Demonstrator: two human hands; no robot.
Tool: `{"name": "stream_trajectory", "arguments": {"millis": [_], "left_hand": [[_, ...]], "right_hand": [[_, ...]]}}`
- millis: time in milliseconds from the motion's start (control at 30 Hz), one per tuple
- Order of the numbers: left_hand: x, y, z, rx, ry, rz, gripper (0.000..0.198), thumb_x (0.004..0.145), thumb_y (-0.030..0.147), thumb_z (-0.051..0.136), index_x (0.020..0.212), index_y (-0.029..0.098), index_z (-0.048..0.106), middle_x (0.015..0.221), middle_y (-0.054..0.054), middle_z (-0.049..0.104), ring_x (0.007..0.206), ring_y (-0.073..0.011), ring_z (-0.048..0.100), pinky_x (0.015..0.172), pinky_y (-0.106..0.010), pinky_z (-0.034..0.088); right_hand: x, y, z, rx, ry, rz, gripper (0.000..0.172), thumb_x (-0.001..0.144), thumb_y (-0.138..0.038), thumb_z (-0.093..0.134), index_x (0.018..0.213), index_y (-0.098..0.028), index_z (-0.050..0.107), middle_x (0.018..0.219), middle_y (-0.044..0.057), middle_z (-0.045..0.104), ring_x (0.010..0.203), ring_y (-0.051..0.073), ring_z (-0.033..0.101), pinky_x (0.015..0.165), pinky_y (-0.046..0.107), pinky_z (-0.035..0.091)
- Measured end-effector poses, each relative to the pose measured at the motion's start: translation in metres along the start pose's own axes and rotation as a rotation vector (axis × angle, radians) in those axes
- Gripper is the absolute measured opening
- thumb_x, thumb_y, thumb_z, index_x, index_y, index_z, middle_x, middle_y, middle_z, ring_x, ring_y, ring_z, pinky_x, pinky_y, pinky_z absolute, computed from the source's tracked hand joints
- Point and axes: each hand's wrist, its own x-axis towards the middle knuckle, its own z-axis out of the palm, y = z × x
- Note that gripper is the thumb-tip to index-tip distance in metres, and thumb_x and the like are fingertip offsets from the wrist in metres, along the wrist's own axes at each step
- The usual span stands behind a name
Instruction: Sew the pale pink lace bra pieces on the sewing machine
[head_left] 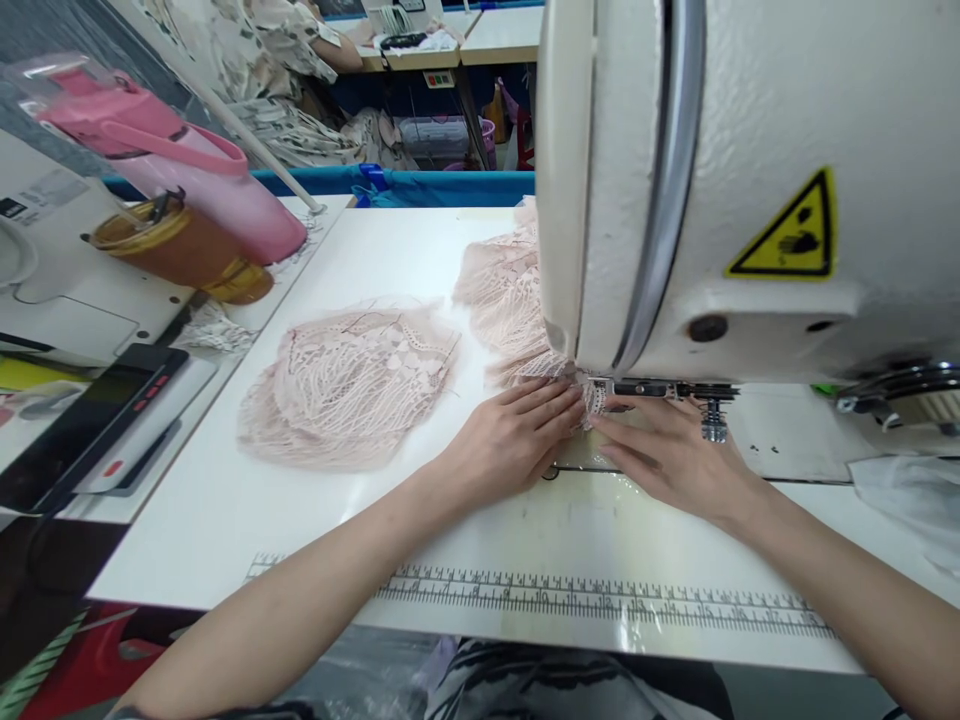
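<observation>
My left hand lies flat with its fingers stretched out on the edge of a pale pink lace piece, just left of the sewing machine's needle area. My right hand reaches in from the other side, fingers extended and apart, their tips by the lace at the presser foot. Part of that hand is hidden behind the machine's metal fittings. Above both hands looms the white sewing machine head, which covers some of the lace. Another pink lace piece rests on the table to the left.
A printed ruler runs along the table's front edge. At left are a pink bottle, an amber cup and a black device. White cloth lies at right. A person's arm shows at another table behind.
</observation>
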Motion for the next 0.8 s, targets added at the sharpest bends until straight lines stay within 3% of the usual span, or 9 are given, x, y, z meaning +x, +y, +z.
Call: {"name": "stream_trajectory", "arguments": {"millis": [267,467,800], "left_hand": [[0.0019,0.0010,0.0008,0.033,0.028,-0.035,0.033,0.097,0.017,0.039,0.120,0.010,0.061,0.123,-0.010,0.063,0.117,-0.0228,0.059,0.099,-0.040,0.052],[0.0014,0.0023,0.0040,0.061,0.033,-0.051,0.034,0.097,0.017,0.038,0.121,0.010,0.061,0.123,-0.010,0.063,0.117,-0.0233,0.059,0.098,-0.040,0.053],[0.0033,0.0096,0.0031,0.101,0.033,-0.080,0.034,0.097,0.022,0.042,0.121,0.008,0.061,0.123,-0.012,0.063,0.117,-0.0256,0.059,0.099,-0.041,0.052]], "right_hand": [[-0.0004,0.0006,0.0050,-0.015,-0.007,-0.001,0.028,0.095,-0.039,0.048,0.119,-0.033,0.062,0.123,0.001,0.063,0.084,0.016,0.065,0.085,0.039,0.042],[0.0012,-0.0018,0.0032,-0.105,0.036,0.028,0.030,0.095,-0.042,0.045,0.116,-0.035,0.064,0.113,0.003,0.067,0.074,0.018,0.063,0.075,0.039,0.043],[0.0052,-0.0025,-0.0023,-0.143,0.078,0.020,0.030,0.094,-0.041,0.046,0.115,-0.030,0.066,0.097,0.005,0.069,0.080,0.020,0.062,0.080,0.040,0.044]]}}
